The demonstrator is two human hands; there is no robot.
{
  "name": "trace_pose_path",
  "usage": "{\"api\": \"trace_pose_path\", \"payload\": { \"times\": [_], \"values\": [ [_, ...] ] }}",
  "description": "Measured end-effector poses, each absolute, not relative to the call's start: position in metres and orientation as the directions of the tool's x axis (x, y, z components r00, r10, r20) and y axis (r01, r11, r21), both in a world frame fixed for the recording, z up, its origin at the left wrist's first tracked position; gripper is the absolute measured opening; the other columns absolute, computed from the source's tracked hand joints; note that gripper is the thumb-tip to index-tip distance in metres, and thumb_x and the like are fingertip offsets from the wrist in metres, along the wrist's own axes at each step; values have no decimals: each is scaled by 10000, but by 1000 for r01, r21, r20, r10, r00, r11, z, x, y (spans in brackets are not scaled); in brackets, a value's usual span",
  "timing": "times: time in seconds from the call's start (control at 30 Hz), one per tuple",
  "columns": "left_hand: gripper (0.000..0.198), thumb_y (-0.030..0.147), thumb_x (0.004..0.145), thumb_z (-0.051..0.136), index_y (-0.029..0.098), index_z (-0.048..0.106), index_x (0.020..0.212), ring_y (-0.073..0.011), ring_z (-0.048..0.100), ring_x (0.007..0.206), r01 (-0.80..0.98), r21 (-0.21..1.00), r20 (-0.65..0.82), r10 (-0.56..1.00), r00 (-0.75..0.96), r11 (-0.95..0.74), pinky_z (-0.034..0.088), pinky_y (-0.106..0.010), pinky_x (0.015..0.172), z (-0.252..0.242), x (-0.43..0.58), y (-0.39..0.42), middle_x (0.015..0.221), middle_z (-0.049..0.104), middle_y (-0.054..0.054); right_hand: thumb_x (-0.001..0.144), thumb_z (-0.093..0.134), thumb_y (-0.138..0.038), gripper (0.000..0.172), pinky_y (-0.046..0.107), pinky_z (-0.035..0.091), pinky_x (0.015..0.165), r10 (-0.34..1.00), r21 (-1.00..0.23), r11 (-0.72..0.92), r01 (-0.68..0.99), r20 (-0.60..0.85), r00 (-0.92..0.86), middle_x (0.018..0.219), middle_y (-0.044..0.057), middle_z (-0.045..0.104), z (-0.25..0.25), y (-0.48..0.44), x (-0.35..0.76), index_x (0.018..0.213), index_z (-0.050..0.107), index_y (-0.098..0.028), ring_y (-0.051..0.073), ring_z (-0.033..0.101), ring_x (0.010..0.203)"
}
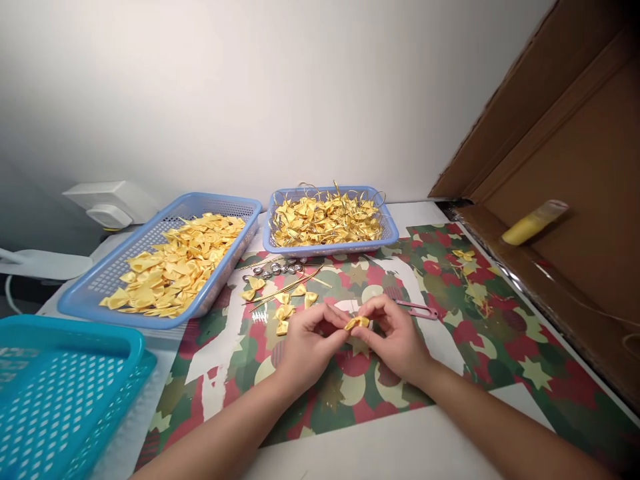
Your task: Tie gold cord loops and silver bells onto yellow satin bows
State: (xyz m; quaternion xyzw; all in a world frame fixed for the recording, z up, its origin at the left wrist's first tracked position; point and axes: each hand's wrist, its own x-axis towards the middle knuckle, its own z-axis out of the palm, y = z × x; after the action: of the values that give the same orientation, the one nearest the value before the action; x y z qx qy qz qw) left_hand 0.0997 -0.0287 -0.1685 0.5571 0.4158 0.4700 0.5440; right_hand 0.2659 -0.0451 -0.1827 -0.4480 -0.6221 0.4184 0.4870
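Between the fingertips of both hands is a small yellow ribbon bow (358,323), held low over the patterned sheet (345,400). My left hand (311,341) pinches its left side, and my right hand (397,339) pinches its right side. The fingers partly hide the bow. Left of my left hand lie several loose yellow bows (284,312). Behind them are gold wire ties (287,288) and a cluster of shiny silver beads or bells (276,269). Just beyond my right hand rests a flat pink tool (423,311), partly covered.
A blue basket (333,251) at the back holds bows with gold ties. Another blue basket (131,321) at left holds plain yellow bows. A teal basket (55,407) stands front left. Thread scraps (477,293) lie at right, beside a cardboard wall (575,147) with a yellow tube (530,225).
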Motion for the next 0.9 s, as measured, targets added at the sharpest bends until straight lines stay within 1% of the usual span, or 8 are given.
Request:
{"api": "trace_pose_path", "payload": {
  "times": [0.1, 0.17, 0.27, 0.37, 0.53, 0.73, 0.83, 0.9],
  "values": [
    [146, 96, 714, 676, 172, 600, 614, -143, 660, 679, 19, 991, 127, 966, 227, -135, 520, -223, 596, -169, 100, -30, 704, 700, -21, 828, 664, -274, 166, 266, 477, 694, 982, -986, 128, 104, 112, -150, 847, 6, 592, -181, -42, 266, 948, 559, -229, 150, 593, 782],
    [142, 85, 719, 657, 176, 607, 622, -143, 660, 670, 67, 980, 168, 956, 239, -189, 513, -225, 594, -170, 100, -30, 707, 707, -20, 874, 602, -291, 84, 283, 470, 724, 971, -976, 168, 139, 139, -195, 859, 27, 610, -176, -41, 267, 901, 608, -212, 162, 597, 813],
    [146, 63, 711, 637, 183, 614, 630, -135, 649, 648, 156, 942, 254, 934, 250, -297, 489, -221, 589, -172, 100, -30, 696, 710, -12, 911, 538, -261, 173, 297, 444, 758, 955, -941, 263, 215, 221, -199, 833, 30, 607, -170, -39, 268, 765, 609, -200, 165, 580, 820],
    [148, 65, 704, 620, 190, 608, 628, -138, 643, 662, 211, 907, 306, 914, 268, -366, 473, -230, 610, -176, 101, -31, 704, 710, -8, 923, 525, -283, 169, 311, 426, 796, 948, -939, 299, 168, 273, -163, 849, 25, 609, -169, -38, 267, 790, 601, -210, 171, 569, 852],
    [131, 92, 688, 602, 186, 593, 598, -150, 623, 673, 259, 901, 281, 923, 262, -347, 447, -236, 615, -180, 103, -30, 677, 681, -10, 907, 553, -412, 224, 284, 426, 708, 944, -942, 328, -74, 329, -3, 703, -15, 568, -161, -28, 270, 789, 559, -222, 138, 538, 696],
    [100, 194, 700, 623, 163, 581, 615, -131, 563, 585, 270, 925, 221, 957, 190, -267, 400, -219, 544, -180, 104, -25, 636, 640, -17, 838, 587, -528, 303, 271, 430, 620, 904, -882, 427, -197, 410, 125, 621, -64, 425, -99, -22, 287, 818, 463, -253, 110, 462, 567],
    [122, 221, 685, 645, 158, 572, 610, -124, 540, 568, 245, 937, 206, 960, 189, -249, 383, -217, 537, -181, 105, -24, 614, 621, -11, 792, 640, -530, 324, 241, 375, 517, 892, -863, 451, -227, 434, 125, 608, -76, 373, -65, -26, 294, 815, 463, -260, 86, 343, 485],
    [153, 251, 677, 666, 157, 564, 611, -116, 518, 551, 220, 946, 199, 962, 187, -238, 368, -215, 528, -183, 106, -23, 597, 604, -4, 753, 686, -521, 338, 222, 339, 483, 890, -859, 457, -232, 443, 111, 610, -72, 380, -52, -28, 295, 801, 487, -252, 81, 328, 493]
  ]
}}
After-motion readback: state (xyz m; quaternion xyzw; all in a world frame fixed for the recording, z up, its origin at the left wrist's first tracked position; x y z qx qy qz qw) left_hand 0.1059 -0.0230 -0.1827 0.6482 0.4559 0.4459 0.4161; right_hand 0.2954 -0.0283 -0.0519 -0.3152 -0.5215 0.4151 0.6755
